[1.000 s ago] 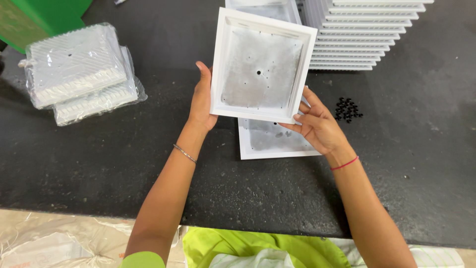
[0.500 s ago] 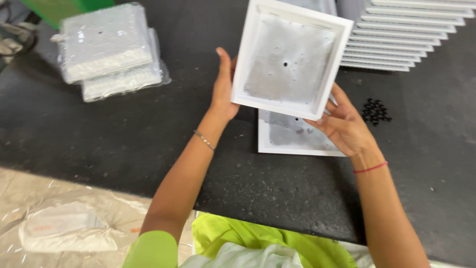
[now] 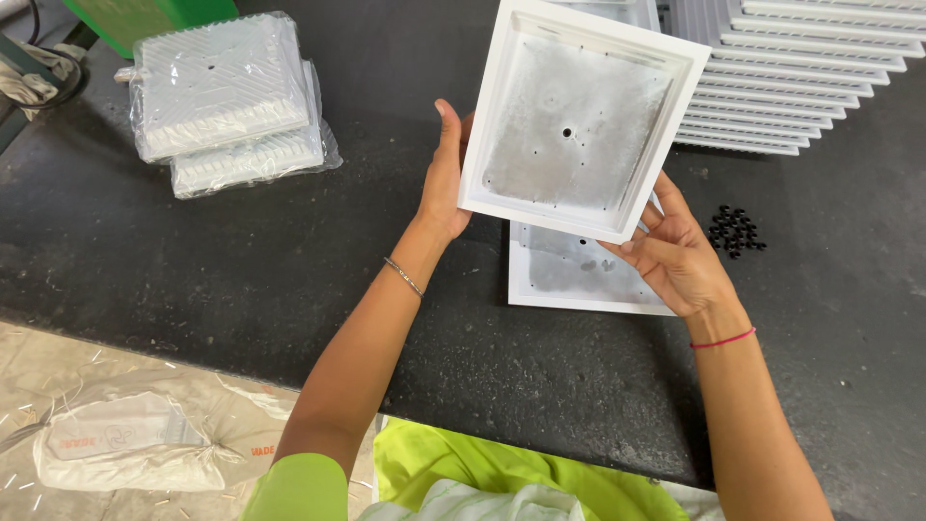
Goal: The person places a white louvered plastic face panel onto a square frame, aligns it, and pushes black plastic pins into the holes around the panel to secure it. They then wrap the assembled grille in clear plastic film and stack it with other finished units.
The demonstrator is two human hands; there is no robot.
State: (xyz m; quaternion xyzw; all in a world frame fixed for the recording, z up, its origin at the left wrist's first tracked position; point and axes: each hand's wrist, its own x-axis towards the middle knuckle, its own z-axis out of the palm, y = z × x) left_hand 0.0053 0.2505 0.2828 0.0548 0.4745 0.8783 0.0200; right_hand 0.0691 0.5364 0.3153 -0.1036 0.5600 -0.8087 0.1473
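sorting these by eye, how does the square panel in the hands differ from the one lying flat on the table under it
The held panel is lifted and tilted off the table, gripped at its edges by the left hand and right hand; the flat panel lies on the table, touched by neither hand. The held panel shows whole, with a centre hole; the flat panel is partly covered by it. Both are white-rimmed squares with dull grey recessed faces.

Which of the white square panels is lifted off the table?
The tilted white square panel, held at its edges by the left hand and right hand; another lies flat beneath.
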